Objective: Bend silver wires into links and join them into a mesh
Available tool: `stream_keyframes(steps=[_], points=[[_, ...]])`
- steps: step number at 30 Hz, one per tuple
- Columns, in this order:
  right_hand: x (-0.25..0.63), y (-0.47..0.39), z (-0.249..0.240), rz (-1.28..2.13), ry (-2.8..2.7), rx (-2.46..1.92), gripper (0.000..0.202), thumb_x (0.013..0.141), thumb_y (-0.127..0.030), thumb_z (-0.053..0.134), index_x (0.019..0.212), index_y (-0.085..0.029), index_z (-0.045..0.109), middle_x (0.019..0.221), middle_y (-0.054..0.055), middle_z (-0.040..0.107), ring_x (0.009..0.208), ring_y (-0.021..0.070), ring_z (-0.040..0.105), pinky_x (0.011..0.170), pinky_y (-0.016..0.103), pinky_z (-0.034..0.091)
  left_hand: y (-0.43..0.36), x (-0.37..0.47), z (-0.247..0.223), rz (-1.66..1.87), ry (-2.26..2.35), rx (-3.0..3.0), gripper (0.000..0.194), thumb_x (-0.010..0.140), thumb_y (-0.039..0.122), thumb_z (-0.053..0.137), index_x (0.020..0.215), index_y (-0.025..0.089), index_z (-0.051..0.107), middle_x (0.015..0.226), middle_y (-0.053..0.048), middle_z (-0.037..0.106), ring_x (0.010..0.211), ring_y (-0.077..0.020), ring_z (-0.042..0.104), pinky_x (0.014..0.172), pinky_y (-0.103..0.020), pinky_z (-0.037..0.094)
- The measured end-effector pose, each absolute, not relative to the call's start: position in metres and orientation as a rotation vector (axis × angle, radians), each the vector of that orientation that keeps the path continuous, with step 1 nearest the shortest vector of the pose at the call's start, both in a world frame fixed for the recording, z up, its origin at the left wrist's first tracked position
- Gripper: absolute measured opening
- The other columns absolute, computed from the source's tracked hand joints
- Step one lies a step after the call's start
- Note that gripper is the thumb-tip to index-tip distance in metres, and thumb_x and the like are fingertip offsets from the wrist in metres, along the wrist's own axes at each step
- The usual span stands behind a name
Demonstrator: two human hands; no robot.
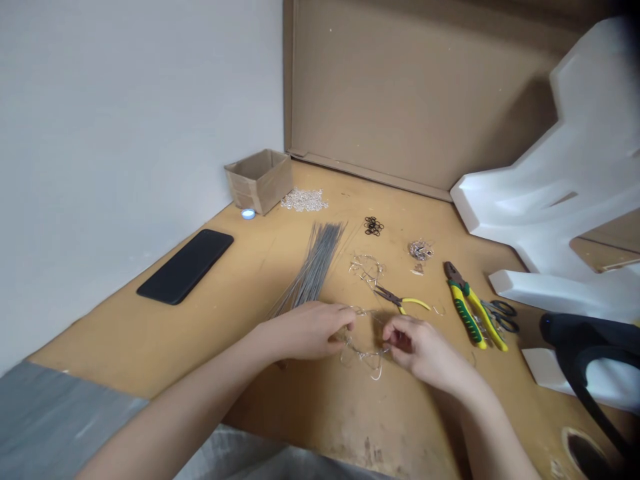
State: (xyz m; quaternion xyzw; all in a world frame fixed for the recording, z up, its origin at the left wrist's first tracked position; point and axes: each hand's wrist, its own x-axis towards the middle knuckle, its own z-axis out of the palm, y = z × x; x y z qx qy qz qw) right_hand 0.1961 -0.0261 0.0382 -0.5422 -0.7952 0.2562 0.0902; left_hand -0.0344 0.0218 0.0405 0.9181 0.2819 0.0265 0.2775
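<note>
A thin wire ring with bent loops point(363, 355) spans the gap between my hands, low over the table. My left hand point(320, 330) pinches its left side, fingers closed. On its right side my right hand point(413, 343) is closed too, fingertips pressed on the wire. Just beyond my hands lie small yellow-handled pliers point(400, 301) and another tangle of bent wire point(367, 269). A bundle of straight grey wires point(317, 263) reaches from behind my left hand toward the back.
A black phone point(186, 267) lies left. Behind are a small cardboard box point(260, 183), clear beads point(304, 200), black rings point(373, 226) and metal pieces point(421, 251). Green-yellow pliers point(473, 310), scissors point(501, 315), white foam point(565, 293) and a black-handled tool point(583, 333) are right.
</note>
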Motion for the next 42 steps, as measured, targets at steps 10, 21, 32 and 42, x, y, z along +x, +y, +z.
stream_keyframes(steps=[10,21,32,42], points=[[0.195,-0.024,0.034,0.713,-2.305,-1.562,0.016,0.074,-0.014,0.048,0.086,-0.021,0.055,0.074,0.001,0.058,0.065,0.0128,0.052,0.059,0.024,0.038,0.023,-0.033,0.043,0.089,0.697,2.385,0.008,0.076,0.019,0.050,0.083,0.020,0.046,0.079,0.002,0.055,0.069,-0.0123,0.051,0.058,-0.020,0.034],[0.196,-0.022,0.029,0.621,-2.348,-1.534,0.014,0.076,-0.011,0.046,0.081,-0.021,0.055,0.080,0.003,0.057,0.074,0.0149,0.053,0.063,0.025,0.040,0.027,-0.039,0.043,0.161,0.749,2.265,0.023,0.080,0.016,0.040,0.100,0.020,0.050,0.075,0.001,0.058,0.064,-0.0117,0.051,0.058,-0.020,0.036],[0.195,-0.027,0.038,0.613,-2.364,-1.587,0.013,0.071,-0.015,0.053,0.083,-0.021,0.053,0.083,0.002,0.056,0.070,0.0141,0.051,0.063,0.026,0.039,0.025,-0.036,0.044,0.010,0.852,2.312,0.030,0.076,0.042,0.055,0.062,0.016,0.051,0.057,0.004,0.052,0.051,-0.0080,0.044,0.048,-0.020,0.024],[0.192,-0.023,0.032,0.714,-2.334,-1.563,0.010,0.072,-0.010,0.048,0.073,-0.018,0.054,0.071,0.001,0.053,0.062,0.0113,0.047,0.058,0.023,0.037,0.020,-0.028,0.020,-0.046,0.782,2.556,0.029,0.076,0.037,0.056,0.054,0.019,0.061,0.052,0.001,0.059,0.048,-0.0110,0.050,0.045,-0.023,0.019]])
